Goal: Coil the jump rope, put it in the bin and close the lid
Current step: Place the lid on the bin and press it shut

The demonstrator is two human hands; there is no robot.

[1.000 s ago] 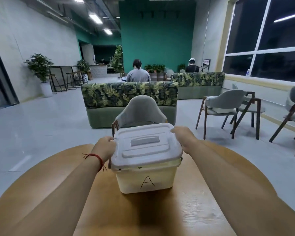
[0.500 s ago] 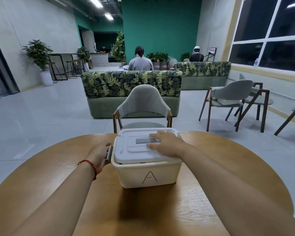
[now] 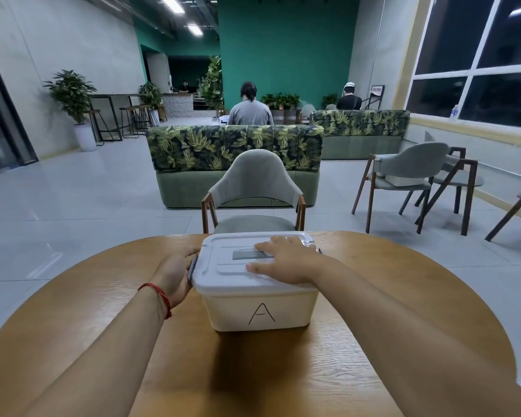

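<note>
While the right hand (image 3: pixel 286 260) lies flat, fingers apart, on the lid (image 3: pixel 253 266), the left hand (image 3: pixel 175 272) clamps the side latch (image 3: pixel 192 267); uneven pressure may leave 1 side of the bin (image 3: pixel 259 308) unlatched. Rope is hidden inside.

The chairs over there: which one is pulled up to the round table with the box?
The grey chair directly behind the bin, at the table's far edge. The other grey chairs stand off to the right near the window.
</note>
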